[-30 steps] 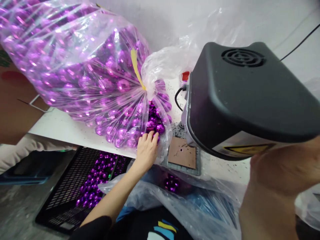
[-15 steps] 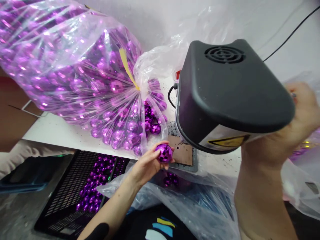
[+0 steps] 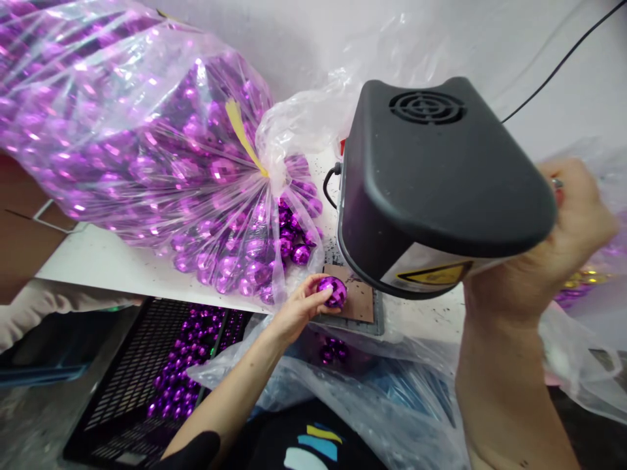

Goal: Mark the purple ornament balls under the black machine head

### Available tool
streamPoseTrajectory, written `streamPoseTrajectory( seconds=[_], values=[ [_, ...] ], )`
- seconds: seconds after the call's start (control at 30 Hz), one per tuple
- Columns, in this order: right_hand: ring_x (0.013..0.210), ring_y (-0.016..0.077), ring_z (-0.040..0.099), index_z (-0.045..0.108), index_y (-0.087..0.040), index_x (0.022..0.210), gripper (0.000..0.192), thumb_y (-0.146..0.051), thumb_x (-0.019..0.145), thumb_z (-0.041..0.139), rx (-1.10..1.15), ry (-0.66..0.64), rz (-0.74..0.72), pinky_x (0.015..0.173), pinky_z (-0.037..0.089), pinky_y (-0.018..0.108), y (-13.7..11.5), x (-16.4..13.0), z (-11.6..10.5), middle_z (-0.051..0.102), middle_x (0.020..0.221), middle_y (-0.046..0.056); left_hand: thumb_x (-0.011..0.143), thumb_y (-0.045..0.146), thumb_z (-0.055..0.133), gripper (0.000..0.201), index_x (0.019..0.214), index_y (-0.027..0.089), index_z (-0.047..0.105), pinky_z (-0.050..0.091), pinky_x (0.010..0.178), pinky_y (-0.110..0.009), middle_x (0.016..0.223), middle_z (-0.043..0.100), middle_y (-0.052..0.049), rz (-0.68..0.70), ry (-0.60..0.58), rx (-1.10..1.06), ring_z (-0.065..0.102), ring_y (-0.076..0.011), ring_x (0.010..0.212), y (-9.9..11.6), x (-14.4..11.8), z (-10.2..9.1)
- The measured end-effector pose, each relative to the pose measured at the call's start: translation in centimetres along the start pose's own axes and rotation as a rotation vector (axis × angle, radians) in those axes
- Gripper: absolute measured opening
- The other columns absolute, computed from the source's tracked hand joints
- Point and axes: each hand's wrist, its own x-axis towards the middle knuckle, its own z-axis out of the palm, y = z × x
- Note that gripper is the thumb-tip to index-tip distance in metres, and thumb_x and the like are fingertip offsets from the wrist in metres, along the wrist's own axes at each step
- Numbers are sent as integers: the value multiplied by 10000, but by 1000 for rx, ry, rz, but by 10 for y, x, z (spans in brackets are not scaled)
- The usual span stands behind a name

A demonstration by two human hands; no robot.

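Ball (image 3: 339, 287) pinched in L hand (image 3: 302, 305), near front edge of bench (image 3: 108, 264), at L part of board (image 3: 361, 305), contact unclear; then machine (image 3: 450, 176), R hand (image 3: 563, 225) clamped on its R end. Prob. positioning step; next move likely needs ball steady, machine aligned.

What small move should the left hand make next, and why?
Probably ease the purple ball slightly right, toward the middle of the brown board: the left hand holds it over the board's left part in this view, and the right hand is on the black machine. Whether ball and board touch is unclear.
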Motion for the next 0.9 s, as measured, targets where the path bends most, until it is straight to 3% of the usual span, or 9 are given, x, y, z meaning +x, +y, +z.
streamPoseTrajectory(
  seconds=[0.13, 0.3, 0.6, 0.73, 0.9],
  values=[
    [707, -10, 369, 567, -73, 802, 405, -447, 951, 528, -21, -9, -29, 610, 283, 131, 1, -2, 0, 376, 708, -3, 784, 540, 790, 539, 1160, 167, 693, 577, 832, -339, 1064, 716, -72, 152, 62, 241, 673, -213, 956, -5, 14, -2],
    [692, -20, 362, 553, -71, 792, 385, -420, 953, 530, -39, -17, -45, 611, 275, 127, 1, -1, -1, 363, 680, -14, 903, 434, 684, 426, 1265, 212, 655, 465, 1083, -409, 1207, 720, -61, 363, 111, 569, 639, -237, 1159, -18, 24, -2],
    [622, -41, 364, 543, -73, 812, 411, -451, 966, 494, -22, -38, -47, 592, 305, 113, 1, -1, -1, 383, 656, -34, 943, 399, 647, 417, 1310, 206, 600, 477, 1050, -477, 1294, 671, -123, 635, 136, 1109, 615, -290, 1180, -30, 22, 6],
    [582, -48, 347, 525, -84, 814, 397, -447, 969, 488, 29, -50, -15, 568, 297, 103, -2, -2, 0, 372, 632, -47, 940, 428, 642, 421, 1299, 213, 598, 466, 1057, -503, 1340, 637, -131, 661, 113, 1207, 586, -312, 1228, -37, 26, 11],
    [607, -41, 356, 538, -85, 808, 382, -432, 966, 511, 21, -46, -14, 577, 293, 111, -2, -4, -1, 376, 651, -37, 951, 449, 620, 455, 1344, 225, 569, 442, 1086, -501, 1353, 631, -127, 714, 126, 1160, 567, -304, 1271, -48, 31, 8]
  ],
)
